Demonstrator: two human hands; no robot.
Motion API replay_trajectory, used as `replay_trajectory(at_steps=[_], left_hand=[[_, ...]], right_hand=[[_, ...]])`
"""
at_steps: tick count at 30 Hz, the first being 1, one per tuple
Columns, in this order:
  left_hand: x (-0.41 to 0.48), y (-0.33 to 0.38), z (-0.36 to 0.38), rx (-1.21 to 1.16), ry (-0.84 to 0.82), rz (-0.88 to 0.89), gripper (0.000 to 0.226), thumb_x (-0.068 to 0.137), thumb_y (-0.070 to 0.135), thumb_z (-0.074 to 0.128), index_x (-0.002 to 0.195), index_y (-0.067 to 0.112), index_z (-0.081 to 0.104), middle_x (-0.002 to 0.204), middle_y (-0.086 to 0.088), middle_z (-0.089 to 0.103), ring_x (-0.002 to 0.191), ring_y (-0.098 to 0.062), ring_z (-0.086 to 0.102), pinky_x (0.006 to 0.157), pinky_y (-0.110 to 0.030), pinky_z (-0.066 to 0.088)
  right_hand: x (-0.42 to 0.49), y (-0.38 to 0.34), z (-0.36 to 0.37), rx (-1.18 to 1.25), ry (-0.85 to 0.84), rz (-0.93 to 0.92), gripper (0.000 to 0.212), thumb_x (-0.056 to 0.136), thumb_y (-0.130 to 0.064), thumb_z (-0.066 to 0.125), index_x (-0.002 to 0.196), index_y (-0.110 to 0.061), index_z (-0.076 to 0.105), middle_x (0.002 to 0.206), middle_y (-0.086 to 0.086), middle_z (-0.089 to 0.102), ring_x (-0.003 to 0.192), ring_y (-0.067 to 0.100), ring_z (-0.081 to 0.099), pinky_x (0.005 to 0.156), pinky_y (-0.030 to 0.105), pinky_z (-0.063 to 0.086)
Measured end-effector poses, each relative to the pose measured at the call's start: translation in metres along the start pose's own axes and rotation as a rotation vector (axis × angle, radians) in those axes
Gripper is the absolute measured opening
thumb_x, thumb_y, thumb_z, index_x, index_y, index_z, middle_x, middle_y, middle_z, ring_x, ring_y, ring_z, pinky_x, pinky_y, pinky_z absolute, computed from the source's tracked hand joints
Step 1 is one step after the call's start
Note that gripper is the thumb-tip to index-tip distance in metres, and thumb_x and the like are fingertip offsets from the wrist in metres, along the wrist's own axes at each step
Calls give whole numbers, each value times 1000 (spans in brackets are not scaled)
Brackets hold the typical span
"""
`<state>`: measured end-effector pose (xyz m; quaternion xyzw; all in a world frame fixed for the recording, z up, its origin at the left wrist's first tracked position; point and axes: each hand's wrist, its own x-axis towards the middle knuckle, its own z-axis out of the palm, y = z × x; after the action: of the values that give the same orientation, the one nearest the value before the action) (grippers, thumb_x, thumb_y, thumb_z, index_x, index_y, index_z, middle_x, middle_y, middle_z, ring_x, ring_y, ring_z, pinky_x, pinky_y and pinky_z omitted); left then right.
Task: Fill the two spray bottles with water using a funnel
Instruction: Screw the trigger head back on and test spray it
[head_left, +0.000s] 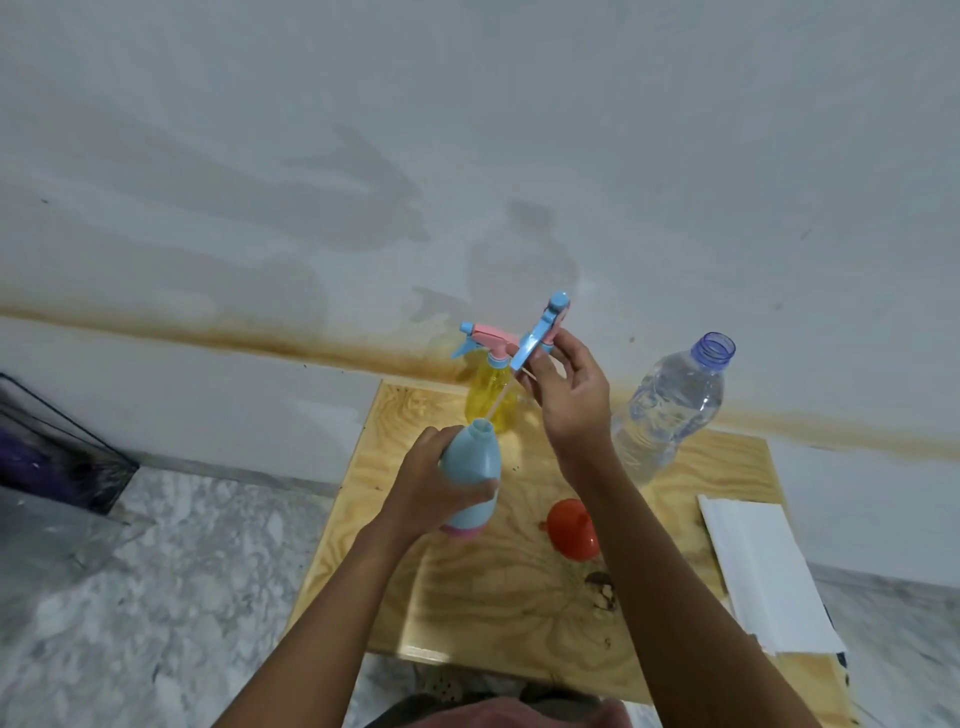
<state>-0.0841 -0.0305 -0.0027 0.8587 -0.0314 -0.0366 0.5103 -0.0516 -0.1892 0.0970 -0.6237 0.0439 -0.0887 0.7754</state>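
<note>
My left hand (434, 486) grips a light blue spray bottle (474, 467) with a pink base, its neck open. Above it my right hand (569, 392) holds that bottle's blue and pink spray head (543, 330), lifted clear, with its thin dip tube still reaching down into the open neck. Behind stands a yellow spray bottle (485, 400) with its pink and blue spray head screwed on. A red funnel (571, 527) lies on the wooden board (493, 597), just right of the blue bottle. A clear water bottle (670, 410) with no cap stands at the back right.
A white folded cloth or paper (763, 571) lies on the board's right edge. The board sits on a marbled grey floor against a stained white wall. A dark box (57, 447) stands on the floor at the far left.
</note>
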Motion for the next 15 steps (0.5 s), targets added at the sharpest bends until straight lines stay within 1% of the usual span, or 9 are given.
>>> replay_trajectory(at_steps=[2, 4, 5, 6, 7, 9, 10, 13, 15], left_hand=[[0, 5, -1, -53, 24, 13, 66, 54, 54, 78, 114, 35, 62, 108, 5, 60, 98, -7, 58, 75, -22, 50], [1, 10, -3, -137, 32, 14, 60, 57, 49, 83, 113, 41, 62, 108, 8, 63, 99, -9, 61, 76, -29, 56], [2, 12, -5, -172, 22, 14, 58, 60, 44, 86, 113, 39, 64, 107, 10, 66, 99, -10, 64, 76, -32, 58], [2, 14, -6, -202, 5, 12, 56, 64, 39, 88, 115, 36, 65, 106, 10, 69, 98, -10, 66, 76, -35, 59], [3, 15, -7, -223, -13, 10, 55, 67, 35, 88, 116, 33, 65, 105, 10, 70, 97, -11, 67, 75, -36, 60], [4, 19, -8, -233, -25, 13, 52, 69, 32, 88, 115, 31, 66, 103, 10, 72, 95, -12, 68, 72, -33, 59], [4, 22, -9, -230, -24, 15, 49, 69, 30, 88, 113, 31, 66, 101, 11, 72, 93, -11, 69, 68, -29, 58], [5, 28, -10, -228, -9, 9, 40, 70, 24, 89, 101, 36, 66, 92, 17, 72, 84, -5, 68, 62, -21, 53], [7, 29, -10, -233, 1, -1, 38, 70, 22, 89, 98, 36, 67, 91, 15, 73, 83, -6, 70, 62, -23, 54]], right_hand=[[-4, 5, 0, -40, -68, 28, 30, 99, -9, 56, 129, -5, 58, 123, 15, 66, 106, 21, 70, 89, 31, 58], [-7, 8, 0, -109, -124, 27, 27, 98, -11, 58, 125, -11, 62, 119, 12, 69, 107, 21, 70, 92, 33, 57], [-9, 9, 0, -153, -144, 19, 26, 97, -12, 59, 123, -13, 64, 116, 8, 71, 107, 19, 69, 93, 33, 56], [-10, 8, 0, -191, -162, 10, 26, 97, -12, 61, 122, -13, 66, 114, 5, 72, 108, 16, 68, 93, 31, 55], [-12, 7, 1, -216, -175, 9, 27, 96, -11, 61, 122, -12, 66, 112, 1, 72, 106, 10, 68, 90, 25, 54], [-14, 6, 2, -234, -199, 29, 29, 96, -9, 62, 125, -8, 64, 109, -3, 72, 98, 0, 68, 82, 15, 52], [-15, 7, 2, -241, -210, 39, 30, 95, -8, 62, 125, -6, 64, 108, -3, 72, 95, -1, 69, 79, 14, 51], [-16, 10, 1, -268, -237, 40, 32, 93, -6, 64, 125, -4, 63, 108, 0, 73, 97, 3, 70, 80, 17, 53], [-16, 13, 1, -287, -240, 38, 35, 92, -6, 67, 126, -4, 63, 111, 0, 72, 100, 5, 70, 84, 19, 55]])
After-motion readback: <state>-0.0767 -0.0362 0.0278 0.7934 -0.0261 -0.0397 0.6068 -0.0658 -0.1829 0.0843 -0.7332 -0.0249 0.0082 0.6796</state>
